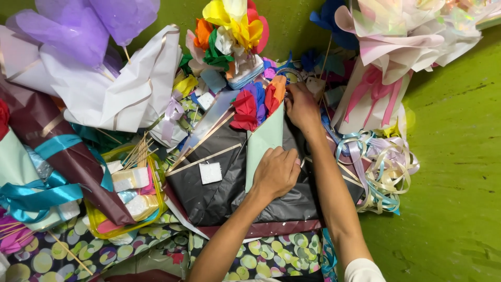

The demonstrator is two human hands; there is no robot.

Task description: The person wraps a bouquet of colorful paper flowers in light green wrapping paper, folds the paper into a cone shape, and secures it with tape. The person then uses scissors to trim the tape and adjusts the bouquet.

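Green floor lies under a heap of craft papers. At its middle, a pale green paper cone with crepe flowers rests on black wrapping paper. Left hand presses flat on the cone's lower part. Right hand closes around its upper edge. Curled ribbons lie just beside.
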